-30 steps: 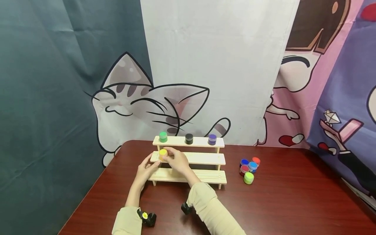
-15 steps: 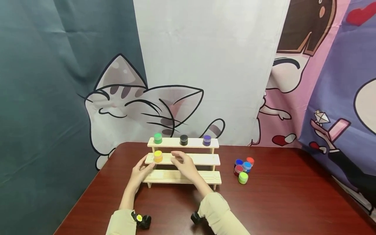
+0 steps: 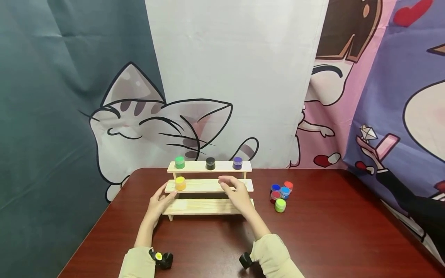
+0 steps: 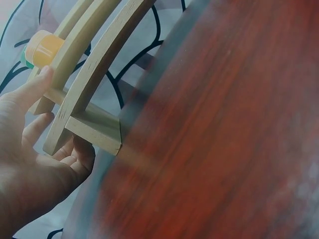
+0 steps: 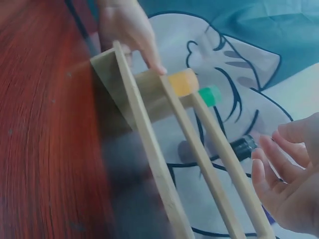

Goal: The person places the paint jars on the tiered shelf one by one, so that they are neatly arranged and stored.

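Observation:
A three-tier wooden stand (image 3: 205,207) carries a yellow paint jar (image 3: 180,183) at the left of its middle tier. Green (image 3: 179,162), black (image 3: 210,163) and purple (image 3: 237,163) paint jars line its top tier. My left hand (image 3: 158,204) holds the stand's left end, the thumb by the yellow jar and other fingers curled behind the lower board, as the left wrist view shows. With nothing held, my right hand (image 3: 240,195) is over the right part of the middle tier, fingers loosely bent.
Right of the stand, several paint jars cluster on the dark red table (image 3: 313,231): red (image 3: 288,186), dark blue (image 3: 275,188), light blue (image 3: 284,192), dark red (image 3: 275,197) and lime green (image 3: 280,205). A cartoon-printed curtain (image 3: 243,77) hangs behind.
My right hand has let go of the yellow paint jar, leaving it on the middle tier, and moved right along the stand. The left hand stays at the stand's left end.

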A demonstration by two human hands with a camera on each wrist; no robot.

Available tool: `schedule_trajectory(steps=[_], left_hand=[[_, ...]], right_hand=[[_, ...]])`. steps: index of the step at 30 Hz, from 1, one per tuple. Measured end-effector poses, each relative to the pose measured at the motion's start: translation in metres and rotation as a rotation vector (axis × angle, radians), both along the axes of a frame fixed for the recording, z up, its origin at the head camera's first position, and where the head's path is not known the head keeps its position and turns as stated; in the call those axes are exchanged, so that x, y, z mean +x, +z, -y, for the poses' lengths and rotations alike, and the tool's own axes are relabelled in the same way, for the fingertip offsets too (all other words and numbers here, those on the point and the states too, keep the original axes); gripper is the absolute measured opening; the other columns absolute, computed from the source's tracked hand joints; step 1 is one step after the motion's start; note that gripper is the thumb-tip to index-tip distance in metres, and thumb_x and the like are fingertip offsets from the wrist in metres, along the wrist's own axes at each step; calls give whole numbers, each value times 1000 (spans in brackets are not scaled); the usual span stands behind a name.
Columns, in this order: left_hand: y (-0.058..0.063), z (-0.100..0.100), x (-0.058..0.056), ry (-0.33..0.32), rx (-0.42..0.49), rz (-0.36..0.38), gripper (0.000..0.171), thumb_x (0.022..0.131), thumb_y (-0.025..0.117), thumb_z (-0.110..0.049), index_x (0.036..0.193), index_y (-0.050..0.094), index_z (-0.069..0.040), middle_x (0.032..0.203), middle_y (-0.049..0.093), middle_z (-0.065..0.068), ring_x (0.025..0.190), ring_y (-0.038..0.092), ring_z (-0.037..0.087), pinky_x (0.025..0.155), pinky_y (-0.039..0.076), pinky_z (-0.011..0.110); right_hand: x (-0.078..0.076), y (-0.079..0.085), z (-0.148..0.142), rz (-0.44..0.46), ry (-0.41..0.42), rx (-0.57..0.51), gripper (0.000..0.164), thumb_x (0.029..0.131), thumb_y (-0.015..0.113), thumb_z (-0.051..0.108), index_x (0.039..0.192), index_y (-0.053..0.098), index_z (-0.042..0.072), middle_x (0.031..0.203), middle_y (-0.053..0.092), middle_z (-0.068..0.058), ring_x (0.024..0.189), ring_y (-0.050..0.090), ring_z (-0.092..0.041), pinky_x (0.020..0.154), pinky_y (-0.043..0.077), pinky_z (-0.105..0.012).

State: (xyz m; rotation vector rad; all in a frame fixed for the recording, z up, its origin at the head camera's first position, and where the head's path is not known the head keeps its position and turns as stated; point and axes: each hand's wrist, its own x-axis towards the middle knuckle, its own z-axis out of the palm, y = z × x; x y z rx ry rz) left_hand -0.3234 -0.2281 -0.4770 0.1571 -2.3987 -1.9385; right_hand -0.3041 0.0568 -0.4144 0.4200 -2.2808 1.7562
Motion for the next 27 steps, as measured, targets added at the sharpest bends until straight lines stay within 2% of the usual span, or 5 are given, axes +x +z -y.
schedule_trajectory(steps=[10,17,20,24,27], left_hand=[[2,2,1,-1,0,11,71,93,65,-39,154,30,-26,118,65,16,80,61,-2,73,49,18],[3,1,1,-9,-29,18,72,93,64,-40,154,29,-26,134,56,21,84,57,-3,76,47,17],[2,0,1,-7,-20,23,72,93,64,-39,154,29,-27,133,57,20,83,56,-3,76,47,16],[3,-1,1,-6,-33,30,72,93,64,-40,155,29,-26,126,61,19,81,57,-2,74,47,17],[3,0,2,-9,-61,35,73,93,63,-43,155,28,-27,129,59,20,83,56,-1,75,47,17]], right_hand=[[4,11,-49,25,-89,-41,25,97,61,19,115,69,3,108,72,-18,90,67,-13,76,53,-23],[0,12,-73,64,-177,-78,25,98,60,16,114,69,0,108,71,-22,82,64,-4,76,52,-20],[-4,11,-82,74,-203,-93,26,98,59,15,115,67,-2,108,70,-24,78,63,0,80,55,-26],[-6,8,-97,37,-234,-122,26,98,59,15,113,67,-5,99,72,-19,76,64,0,79,56,-28],[-7,4,-108,-38,-253,-140,24,96,60,14,109,68,-5,90,74,-8,76,65,-3,71,54,-20]])
